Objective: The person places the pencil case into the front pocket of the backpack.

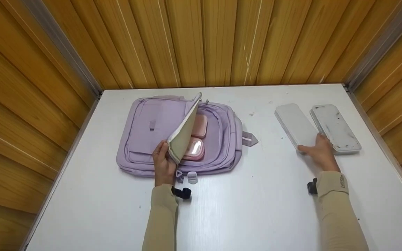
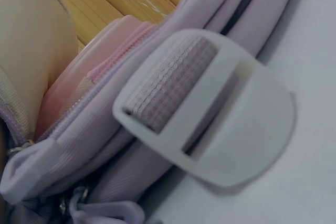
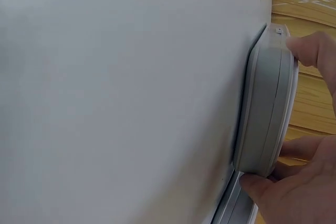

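A lilac backpack (image 1: 140, 122) lies flat on the white table, its front pocket unzipped. My left hand (image 1: 163, 164) grips the edge of the pocket flap (image 1: 183, 136) and holds it raised, its cream lining showing. Two pink cases (image 1: 200, 126) sit inside the pocket; part of one shows pink (image 2: 68, 82) in the left wrist view. On the right, my right hand (image 1: 321, 153) grips the near end of a white hard pencil case (image 1: 296, 122), thumb on one side and fingers on the other. The right wrist view shows the seam along this pencil case (image 3: 265, 98).
A second white case (image 1: 337, 127) with dark marks lies just right of the held one. A strap buckle (image 1: 192, 177) hangs off the backpack's near side, large in the left wrist view. Wood-patterned walls (image 1: 218, 42) stand behind and beside the table (image 1: 243, 209).
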`<state>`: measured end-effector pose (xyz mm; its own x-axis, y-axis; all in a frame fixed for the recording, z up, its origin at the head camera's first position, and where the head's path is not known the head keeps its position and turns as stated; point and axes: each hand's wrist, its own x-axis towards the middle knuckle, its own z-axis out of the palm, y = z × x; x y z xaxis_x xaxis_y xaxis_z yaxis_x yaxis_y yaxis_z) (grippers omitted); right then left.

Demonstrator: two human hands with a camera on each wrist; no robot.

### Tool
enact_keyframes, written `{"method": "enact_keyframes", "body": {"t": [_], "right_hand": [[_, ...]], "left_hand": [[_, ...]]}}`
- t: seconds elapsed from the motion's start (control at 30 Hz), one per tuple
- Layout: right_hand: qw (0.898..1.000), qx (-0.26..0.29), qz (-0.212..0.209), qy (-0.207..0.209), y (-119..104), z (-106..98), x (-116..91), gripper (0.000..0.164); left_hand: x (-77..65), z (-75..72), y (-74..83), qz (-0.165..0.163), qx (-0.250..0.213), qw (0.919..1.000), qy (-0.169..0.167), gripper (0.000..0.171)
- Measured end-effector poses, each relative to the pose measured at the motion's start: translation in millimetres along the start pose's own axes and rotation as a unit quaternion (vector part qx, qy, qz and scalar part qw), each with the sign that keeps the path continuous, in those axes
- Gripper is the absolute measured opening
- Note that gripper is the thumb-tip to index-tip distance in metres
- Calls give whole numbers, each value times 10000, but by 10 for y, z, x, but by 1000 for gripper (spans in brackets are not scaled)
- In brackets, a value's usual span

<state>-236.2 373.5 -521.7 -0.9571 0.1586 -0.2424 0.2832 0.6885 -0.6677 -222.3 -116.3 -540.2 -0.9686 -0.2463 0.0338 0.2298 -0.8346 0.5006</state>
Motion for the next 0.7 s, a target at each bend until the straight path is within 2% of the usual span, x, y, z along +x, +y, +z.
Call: {"method": "enact_keyframes", "body": {"t": [0.37,0.5,0.7], "right_hand": [[9999,-8,-76,-78,-13,41,25,108],[9999,-9,-28,-135,-17,43,19,112],[9994,223,63,-238,-51,52,4,121]], "left_hand": [[1,-4,3,-19,-82,9999,57,18],[-2,-4,1,-28,-10,10000,44,15],[-1,8,5,-25,131,9999,86,20]]}}
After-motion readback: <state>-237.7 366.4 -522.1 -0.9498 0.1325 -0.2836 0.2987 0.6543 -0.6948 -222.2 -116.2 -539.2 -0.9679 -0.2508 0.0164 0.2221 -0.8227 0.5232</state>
